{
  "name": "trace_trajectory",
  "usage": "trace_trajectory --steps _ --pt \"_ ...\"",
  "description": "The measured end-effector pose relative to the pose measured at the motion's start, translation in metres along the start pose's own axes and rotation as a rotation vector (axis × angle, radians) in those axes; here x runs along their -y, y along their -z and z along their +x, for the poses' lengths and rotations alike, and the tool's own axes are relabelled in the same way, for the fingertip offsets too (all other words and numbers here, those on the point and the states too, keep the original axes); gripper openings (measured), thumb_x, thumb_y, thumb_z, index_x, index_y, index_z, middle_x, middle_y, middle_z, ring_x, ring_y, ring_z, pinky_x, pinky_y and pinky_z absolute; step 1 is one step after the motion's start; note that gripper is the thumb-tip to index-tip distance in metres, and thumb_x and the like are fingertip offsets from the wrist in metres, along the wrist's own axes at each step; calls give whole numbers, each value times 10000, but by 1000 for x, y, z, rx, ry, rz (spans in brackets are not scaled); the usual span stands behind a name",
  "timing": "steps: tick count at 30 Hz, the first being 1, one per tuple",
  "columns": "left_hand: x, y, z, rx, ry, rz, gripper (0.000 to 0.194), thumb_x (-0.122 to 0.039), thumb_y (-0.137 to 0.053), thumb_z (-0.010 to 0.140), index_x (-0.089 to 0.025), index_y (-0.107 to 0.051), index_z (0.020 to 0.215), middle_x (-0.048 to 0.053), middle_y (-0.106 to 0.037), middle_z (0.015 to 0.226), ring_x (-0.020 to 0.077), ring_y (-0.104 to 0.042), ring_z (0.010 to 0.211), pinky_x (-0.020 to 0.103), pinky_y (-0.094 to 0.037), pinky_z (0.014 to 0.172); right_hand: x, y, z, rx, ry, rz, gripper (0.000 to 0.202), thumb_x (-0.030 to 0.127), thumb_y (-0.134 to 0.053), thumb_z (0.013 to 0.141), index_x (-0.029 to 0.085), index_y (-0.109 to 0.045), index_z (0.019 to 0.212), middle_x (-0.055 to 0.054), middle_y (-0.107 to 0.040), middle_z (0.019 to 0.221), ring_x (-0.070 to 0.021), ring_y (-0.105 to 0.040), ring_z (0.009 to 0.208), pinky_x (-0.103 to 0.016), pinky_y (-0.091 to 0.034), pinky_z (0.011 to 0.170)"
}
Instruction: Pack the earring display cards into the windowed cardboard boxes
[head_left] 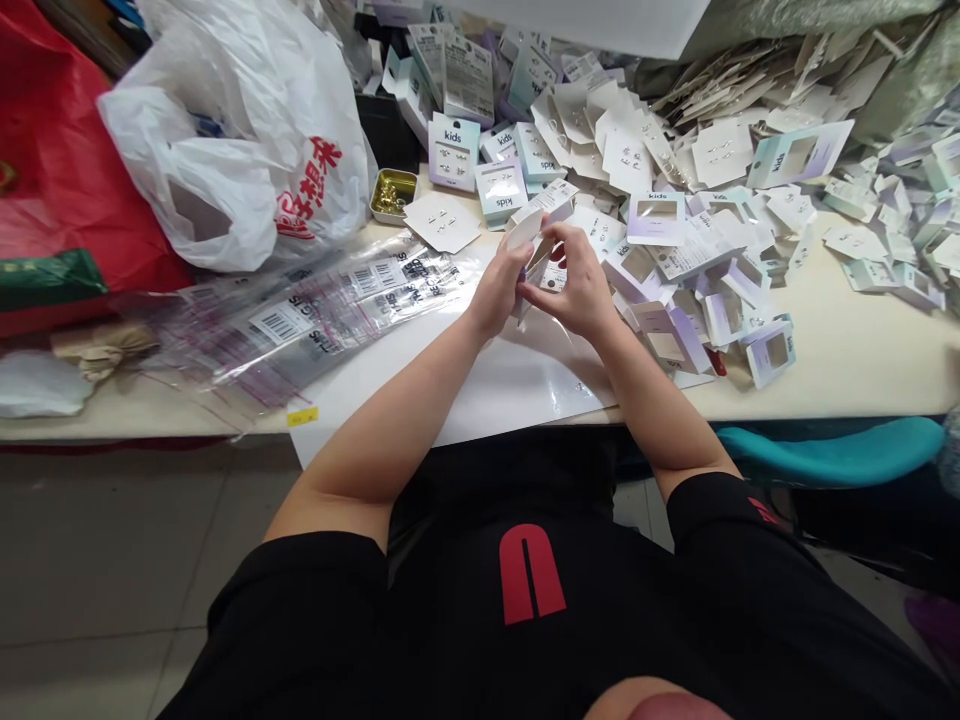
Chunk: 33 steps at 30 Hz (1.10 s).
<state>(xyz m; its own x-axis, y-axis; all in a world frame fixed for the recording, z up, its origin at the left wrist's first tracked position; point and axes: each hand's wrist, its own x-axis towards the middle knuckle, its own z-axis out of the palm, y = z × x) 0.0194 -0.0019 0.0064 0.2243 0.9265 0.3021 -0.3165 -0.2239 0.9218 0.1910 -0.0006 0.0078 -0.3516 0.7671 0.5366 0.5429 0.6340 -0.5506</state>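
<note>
Over the white sheet [420,390], my left hand [496,285] grips a small carton [524,231] whose pale end flap stands up. My right hand [576,285] is closed on the carton's other side, with thumb and fingers pinching its edge. Fingers hide much of the carton, and its contents cannot be made out. Just beyond my hands stand "kids" boxes [453,152] with small earrings showing in their windows. To the left of them lies a white earring card [442,222].
Clear printed plastic bags [300,320] lie at the left, before a white carrier bag [247,130] and a red bag [67,170]. A small tin [393,194] holds gold-coloured pieces. Loose cartons [671,335] and stacked cards [750,100] crowd the right. A teal chair [840,452] stands by the table edge.
</note>
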Motion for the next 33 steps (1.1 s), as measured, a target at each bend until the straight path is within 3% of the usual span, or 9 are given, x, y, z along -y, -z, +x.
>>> trace_trajectory --steps 5,11,14,17,21,28,31,33 --pt "-2 1 5 -44 152 -154 419 -341 -613 900 -208 -742 1276 49 -775 1360 382 -602 1511 546 -451 1361 2 -3 1 4 14 -23 786 645 -791 891 296 -495 1530 -125 -586 1602 -424 -556 1414 -703 -470 1218" --pt "-2 2 6 -33 75 -152 317 -421 -617 991 -263 -665 1262 51 -749 1386 375 -640 1482 555 -545 1263 27 6 4 84 -129 81 942 656 -802 814 517 -412 1659 84 -579 1672 -431 -420 1569 -676 -420 1273" --pt "-5 0 2 -37 45 -164 337 -492 -628 995 -259 -636 1239 81 -753 1343 353 -664 1452 513 -559 1236 40 8 5 113 -153 82 953 670 -752 848 504 -364 1703 101 -549 1700 -423 -326 1645 -697 -379 1307" --pt "-9 -3 1 -64 15 -179 403 -529 -655 959 -270 -600 1262 72 -764 1264 334 -704 1387 486 -570 1201 46 8 3 84 -139 38 946 641 -742 873 504 -336 1717 112 -518 1722 -419 -337 1645 -706 -359 1332" --pt "-10 -4 2 -87 19 -153 378 -491 -636 938 -282 -607 1252 35 -779 1149 317 -727 1334 451 -575 1167 44 7 3 75 -111 -13 971 672 -722 883 516 -284 1736 122 -503 1731 -376 -287 1690 -677 -320 1372" --pt "0 0 5 -83 34 -154 333 -444 -640 904 -256 -628 1179 59 -767 1231 349 -716 1346 491 -553 1207 34 6 7 92 -111 65 925 780 -701 836 581 -375 1678 177 -553 1679 -331 -189 1734 -608 -337 1386" --pt "-5 0 5 -45 21 -131 450 -569 -682 908 -281 -646 1252 69 -732 1334 368 -627 1478 501 -518 1256 33 6 4 59 -74 51 926 719 -705 882 551 -327 1711 124 -514 1719 -347 -234 1718 -599 -317 1402" --pt "-14 0 4 -7 -19 -61 639 -820 -676 876 -315 -679 1267 63 -721 1380 378 -573 1536 489 -514 1270 32 7 2 -27 -31 46 928 702 -694 925 499 -276 1728 32 -470 1743 -351 -368 1653 -582 -354 1395"
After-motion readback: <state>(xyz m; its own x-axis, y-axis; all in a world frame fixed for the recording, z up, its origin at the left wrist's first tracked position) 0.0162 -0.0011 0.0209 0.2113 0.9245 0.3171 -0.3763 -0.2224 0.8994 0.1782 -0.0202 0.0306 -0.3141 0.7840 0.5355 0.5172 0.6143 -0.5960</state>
